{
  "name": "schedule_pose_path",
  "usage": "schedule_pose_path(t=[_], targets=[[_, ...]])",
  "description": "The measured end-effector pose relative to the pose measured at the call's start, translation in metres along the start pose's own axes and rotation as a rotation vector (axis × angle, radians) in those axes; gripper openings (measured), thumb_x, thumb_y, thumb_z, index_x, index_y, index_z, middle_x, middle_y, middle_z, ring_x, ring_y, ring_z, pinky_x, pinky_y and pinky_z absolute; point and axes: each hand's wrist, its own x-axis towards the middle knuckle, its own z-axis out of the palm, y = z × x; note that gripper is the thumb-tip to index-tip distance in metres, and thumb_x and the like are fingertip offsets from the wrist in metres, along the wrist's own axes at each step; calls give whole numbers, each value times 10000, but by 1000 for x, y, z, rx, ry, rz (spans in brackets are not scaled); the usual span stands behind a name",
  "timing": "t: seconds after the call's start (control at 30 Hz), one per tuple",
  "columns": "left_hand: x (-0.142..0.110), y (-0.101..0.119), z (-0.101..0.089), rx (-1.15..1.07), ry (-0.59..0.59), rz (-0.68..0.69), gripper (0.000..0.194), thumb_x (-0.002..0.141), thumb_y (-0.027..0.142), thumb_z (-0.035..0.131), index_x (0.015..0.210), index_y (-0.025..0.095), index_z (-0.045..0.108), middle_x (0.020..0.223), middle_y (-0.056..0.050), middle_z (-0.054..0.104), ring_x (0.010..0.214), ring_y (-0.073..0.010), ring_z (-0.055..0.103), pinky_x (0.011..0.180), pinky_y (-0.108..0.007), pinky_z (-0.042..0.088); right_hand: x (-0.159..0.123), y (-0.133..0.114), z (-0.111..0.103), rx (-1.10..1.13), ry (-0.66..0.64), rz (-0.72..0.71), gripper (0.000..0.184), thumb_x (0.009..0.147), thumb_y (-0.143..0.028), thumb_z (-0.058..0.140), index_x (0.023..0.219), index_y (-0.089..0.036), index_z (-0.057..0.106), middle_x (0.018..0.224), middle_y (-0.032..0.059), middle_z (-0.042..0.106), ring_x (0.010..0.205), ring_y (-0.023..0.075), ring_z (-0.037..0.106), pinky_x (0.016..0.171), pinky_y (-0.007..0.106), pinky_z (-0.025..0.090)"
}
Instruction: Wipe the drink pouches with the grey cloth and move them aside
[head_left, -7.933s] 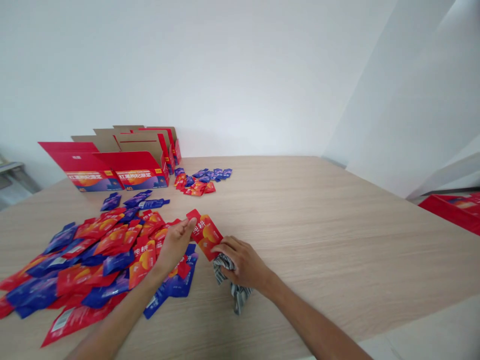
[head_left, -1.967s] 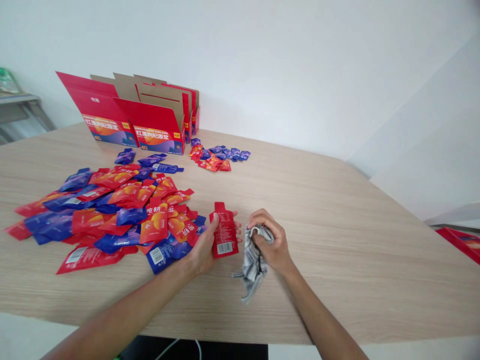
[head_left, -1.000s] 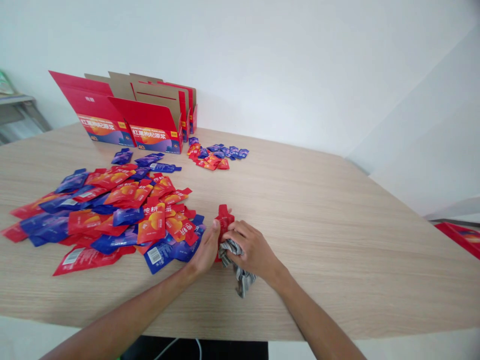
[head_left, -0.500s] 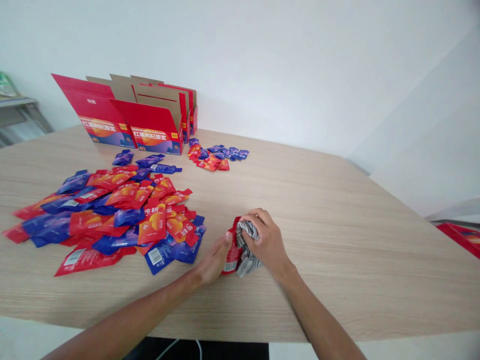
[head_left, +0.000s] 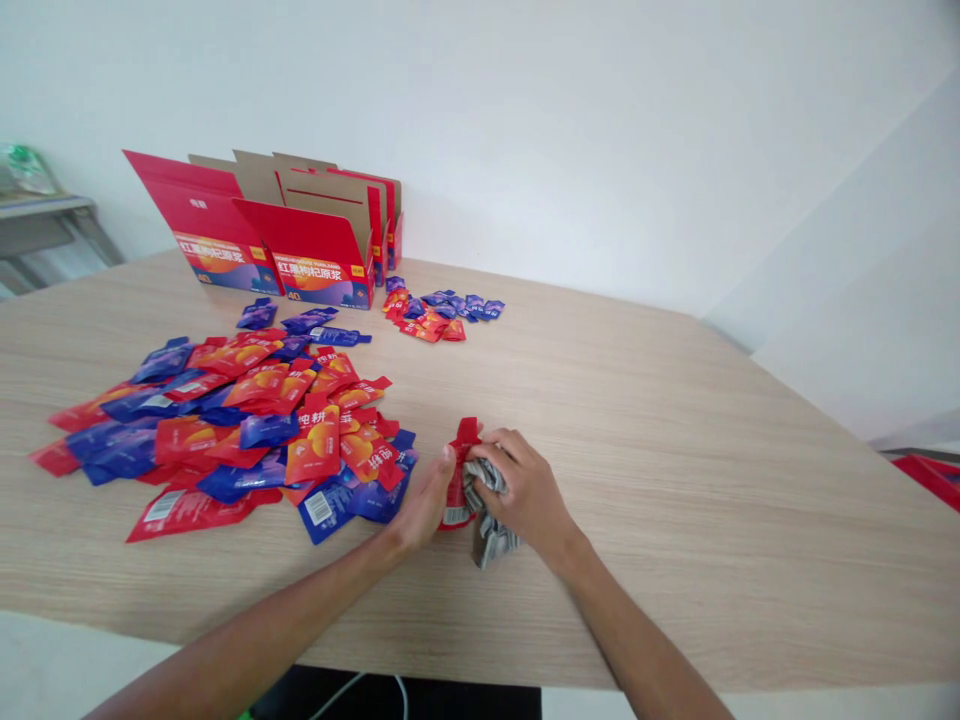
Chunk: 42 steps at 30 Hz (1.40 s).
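Left hand [head_left: 424, 503] grips a red barcoded pouch [head_left: 455, 487] just right of the red-and-blue pouch pile [head_left: 244, 425], right hand [head_left: 531, 492] pinches a bunched striped cloth [head_left: 495, 537] against its face; firm finger backing and light, even cloth pressure should likely avoid creasing or slipping.

The held red pouch [head_left: 454, 492] now shows barcode, versus fruit print 7.9 s ago; the striped cloth [head_left: 495, 541], apart at −2.0 s, touches it toward the table's near edge [head_left: 420, 650].
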Motion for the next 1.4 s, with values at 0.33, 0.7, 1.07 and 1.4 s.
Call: schedule_pose_path(t=[0.33, 0.7, 1.07, 1.4], targets=[[-8, 6, 11, 120, -58, 45, 760, 936, 739, 375, 1231, 106, 675, 1233, -156, 699, 1183, -308, 611, 1091, -447, 429, 1, 8, -7, 3, 13, 26, 216, 863, -95, 609, 1029, -230, 641, 1060, 77, 639, 998, 247, 619, 875, 385, 550], [0, 4, -1, 73, 26, 45, 688, 968, 678, 403, 1312, 134, 644, 1167, -129, 713, 1093, -255, 636, 985, -376, 483, -1, -3, 3, -12, -119, -101, 171, 855, -156, 667, 1013, -217, 644, 1059, 82, 657, 963, 250, 618, 841, 389, 562], [-10, 0, 14, 86, -64, 30, 666, 966, 681, 395, 1219, 130, 670, 1216, -139, 702, 1183, -292, 604, 1099, -434, 421, 2, 8, -11, 20, 25, 20, 222, 861, -93, 595, 1026, -233, 641, 1050, 77, 641, 985, 245, 625, 864, 388, 556], [-3, 16, 3, 92, 68, 11, 728, 928, 728, 431, 1246, 119, 670, 950, -96, 711, 952, -239, 652, 892, -370, 523, -1, -6, 1, 19, -215, -188, 171, 837, -173, 721, 989, -213, 653, 1002, 66, 659, 923, 241, 621, 811, 374, 568]])
